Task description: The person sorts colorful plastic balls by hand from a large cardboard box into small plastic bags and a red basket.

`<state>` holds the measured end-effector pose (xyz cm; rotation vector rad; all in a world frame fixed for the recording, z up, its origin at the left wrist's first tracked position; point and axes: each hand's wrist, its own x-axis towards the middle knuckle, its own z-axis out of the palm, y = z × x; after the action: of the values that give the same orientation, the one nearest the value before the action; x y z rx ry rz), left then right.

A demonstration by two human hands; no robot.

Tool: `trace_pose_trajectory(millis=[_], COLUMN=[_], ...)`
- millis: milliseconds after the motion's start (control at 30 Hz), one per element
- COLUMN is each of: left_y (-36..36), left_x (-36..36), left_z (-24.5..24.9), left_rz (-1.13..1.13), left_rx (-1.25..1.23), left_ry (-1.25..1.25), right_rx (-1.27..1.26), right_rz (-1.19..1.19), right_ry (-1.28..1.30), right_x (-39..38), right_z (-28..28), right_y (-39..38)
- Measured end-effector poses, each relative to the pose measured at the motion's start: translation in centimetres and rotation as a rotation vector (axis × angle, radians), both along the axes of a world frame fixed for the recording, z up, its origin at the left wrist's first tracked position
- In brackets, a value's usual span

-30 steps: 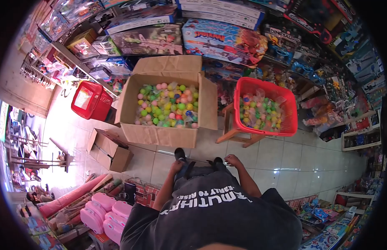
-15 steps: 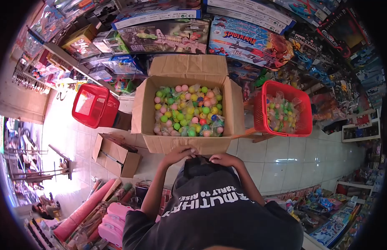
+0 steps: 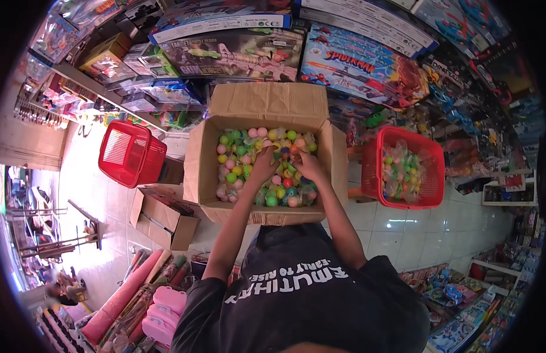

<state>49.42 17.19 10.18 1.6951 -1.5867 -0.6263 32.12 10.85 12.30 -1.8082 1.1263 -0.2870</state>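
Note:
A brown cardboard box (image 3: 193,162) stands in front of me with its flaps folded out. Inside lie many small plastic balls (image 3: 231,177) in green, yellow, pink, orange and blue, some of them in clear plastic bags. Both my hands are down in the box, side by side. My left hand (image 3: 265,166) touches the balls near the middle, its fingertips hidden among them. My right hand (image 3: 307,166) reaches in just to the right, fingers bent and pointing inward. Whether either hand grips a ball or a bag is not visible.
A red basket (image 3: 441,176) with bagged balls stands right of the box; another red basket (image 3: 132,154) stands left. A smaller open carton (image 3: 165,217) sits on the tiled floor (image 3: 402,226). Boxed toys (image 3: 361,62) fill the shelves behind; pink cases (image 3: 164,315) lie lower left.
Both my hands have moved forward from in front of my body, over the box's near flap, and down among the balls. The view has shifted slightly.

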Motion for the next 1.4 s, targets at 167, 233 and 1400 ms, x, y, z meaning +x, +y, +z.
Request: trace_pose_trajectory(millis=[167,233,1400], left_y=[-2.8,-3.5,0.8], left_x=[-1.6,-1.5,2.9], left_z=[-0.6,-0.6,-1.5], left_rz=[0.105,0.135,0.264], left_rx=[0.143,0.19,0.07], left_ry=[-0.293,-0.369,-0.194], right_rx=[-0.168,-0.267,-0.079], right_rz=[0.024,0.076,-0.003], right_ry=[0.243,0.408,-0.031], right_x=[2.1,2.4,0.9], right_z=[-2.8,-4.2,-3.5], right_y=[-3.0,-2.8,-2.1])
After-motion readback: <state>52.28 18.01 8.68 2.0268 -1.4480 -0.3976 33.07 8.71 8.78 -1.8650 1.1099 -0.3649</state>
